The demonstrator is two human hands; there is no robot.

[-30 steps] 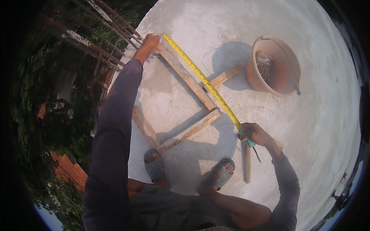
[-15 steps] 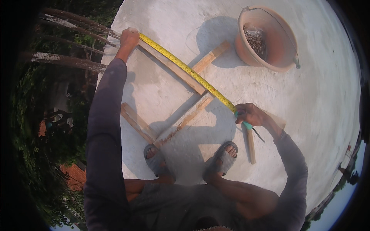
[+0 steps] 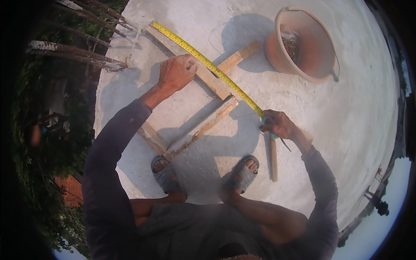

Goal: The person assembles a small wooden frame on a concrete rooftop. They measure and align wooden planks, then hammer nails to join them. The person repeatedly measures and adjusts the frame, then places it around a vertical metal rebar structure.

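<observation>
My right hand (image 3: 279, 125) grips the teal case of a tape measure (image 3: 263, 125). From it the yellow blade runs up and left above the wood, its far end free of any hand. My left hand (image 3: 177, 73) is closed with curled fingers, beside the blade and over a wooden batten (image 3: 210, 82); whether anything is in those fingers is hidden. One end of that batten lies by a second batten (image 3: 203, 128) that slants down toward my left foot. Another strip of wood (image 3: 242, 56) extends toward the bucket.
An orange bucket (image 3: 271, 50) holding nails and a clear plastic bag stands at the upper right on the pale concrete surface (image 3: 346, 117). Short wood pieces lie by my left foot (image 3: 152, 138) and below my right hand (image 3: 273, 160). Rusty bars (image 3: 73, 50) jut past the left edge, with greenery beyond.
My left hand has let go of the tape's far end and moved down and right, closer to the middle of the blade. My right hand still holds the tape case.
</observation>
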